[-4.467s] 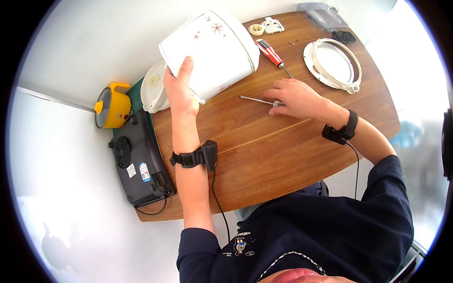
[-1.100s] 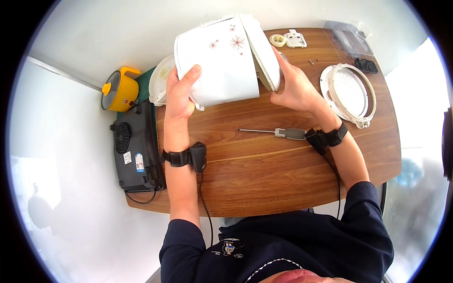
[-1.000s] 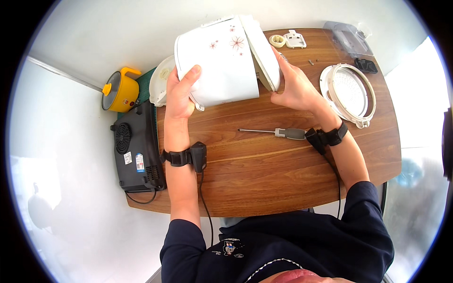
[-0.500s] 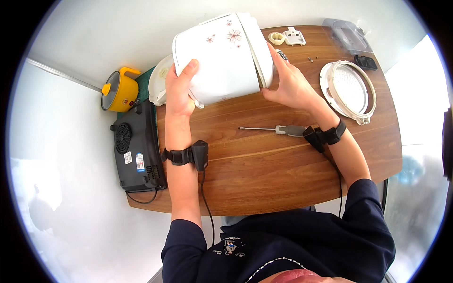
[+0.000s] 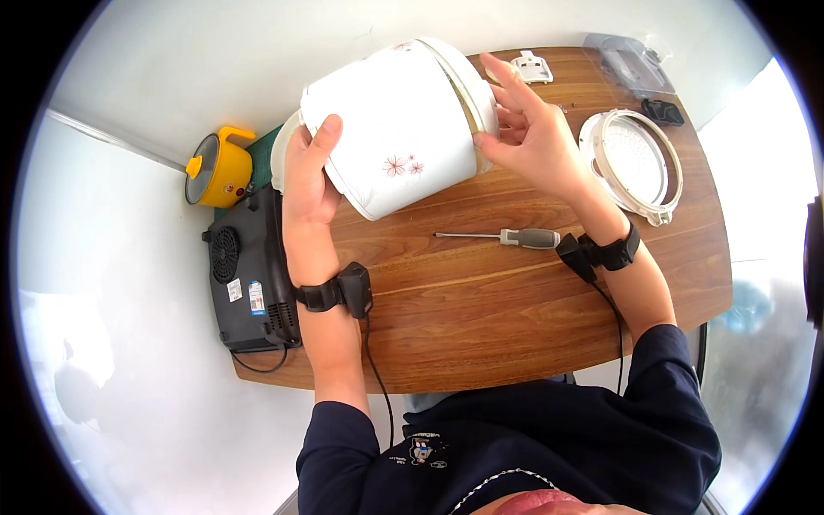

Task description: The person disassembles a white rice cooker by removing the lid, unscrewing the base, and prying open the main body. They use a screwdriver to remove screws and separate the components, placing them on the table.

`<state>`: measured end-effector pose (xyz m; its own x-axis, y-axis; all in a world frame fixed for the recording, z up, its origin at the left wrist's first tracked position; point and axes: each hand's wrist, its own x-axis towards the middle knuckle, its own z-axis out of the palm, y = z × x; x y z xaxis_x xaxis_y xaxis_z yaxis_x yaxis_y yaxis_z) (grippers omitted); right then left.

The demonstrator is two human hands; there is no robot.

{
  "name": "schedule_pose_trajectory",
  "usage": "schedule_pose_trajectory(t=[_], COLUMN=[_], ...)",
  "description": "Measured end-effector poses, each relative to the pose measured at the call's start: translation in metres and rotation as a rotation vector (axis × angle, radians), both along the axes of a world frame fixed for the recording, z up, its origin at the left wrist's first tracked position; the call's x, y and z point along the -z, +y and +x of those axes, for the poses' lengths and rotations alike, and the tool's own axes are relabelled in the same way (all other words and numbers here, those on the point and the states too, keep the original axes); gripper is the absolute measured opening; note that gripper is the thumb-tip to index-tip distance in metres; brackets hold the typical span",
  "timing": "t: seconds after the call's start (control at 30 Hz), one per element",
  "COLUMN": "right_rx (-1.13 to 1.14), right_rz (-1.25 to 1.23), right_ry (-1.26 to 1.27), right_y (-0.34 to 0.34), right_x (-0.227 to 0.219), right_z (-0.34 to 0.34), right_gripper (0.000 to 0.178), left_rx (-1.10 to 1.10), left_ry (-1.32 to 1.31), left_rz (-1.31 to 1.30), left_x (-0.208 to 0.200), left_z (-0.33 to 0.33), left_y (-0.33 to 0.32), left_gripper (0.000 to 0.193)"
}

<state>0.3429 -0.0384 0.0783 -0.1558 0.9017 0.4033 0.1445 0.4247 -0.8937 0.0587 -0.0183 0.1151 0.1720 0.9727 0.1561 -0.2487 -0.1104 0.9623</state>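
Observation:
A white rice cooker body [image 5: 390, 129] with a printed flower pattern is held up on its side, tilted, over the far part of the table. My left hand [image 5: 312, 176] grips its left end, the thumb lying on the white wall and the other fingers hidden behind. At the other end, a pale ring-shaped end piece [image 5: 468, 81] stands slightly apart from the wall, leaving a gap. My right hand [image 5: 536, 129] is beside this piece with fingers spread; its thumb tip touches the edge near the gap. A screwdriver [image 5: 532, 239] with a grey handle lies on the table below.
At right lie a round white lid and clear ring [image 5: 635, 167], a black part [image 5: 663, 112] and a transparent plastic tray [image 5: 631, 64]. A small white bracket [image 5: 532, 67] is at the back. A black induction cooker [image 5: 249, 266] and a yellow pot [image 5: 221, 167] stand left on the wooden table [image 5: 481, 326].
The cooker body has rolled about its length, bringing other flowers into view, and has shifted slightly left and nearer. My right hand has loosened from the end piece, its fingers spreading.

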Motion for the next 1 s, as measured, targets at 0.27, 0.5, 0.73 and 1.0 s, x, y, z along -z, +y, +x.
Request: schedule_pose_trajectory(t=[0.27,0.5,0.73,1.0], right_rx=[0.229,0.322,0.225,-0.134], right_rz=[-0.087,-0.062,0.185,-0.031], right_ry=[0.024,0.041,-0.157,-0.161], right_y=[-0.005,-0.003,0.007,0.016], right_x=[-0.008,-0.006,0.011,0.025], right_z=[0.000,0.001,0.000,0.011], right_gripper=[0.054,0.051,0.080,0.092], left_rx=[0.005,0.102,-0.081,-0.136], left_ry=[0.485,0.613,0.173,-0.076], left_rz=[0.150,0.151,0.066,-0.035], left_x=[-0.022,-0.020,0.003,0.005], left_z=[-0.007,0.013,0.019,0.004], left_y=[-0.020,-0.028,-0.008,0.001], left_gripper=[0.100,0.077,0.054,0.062])
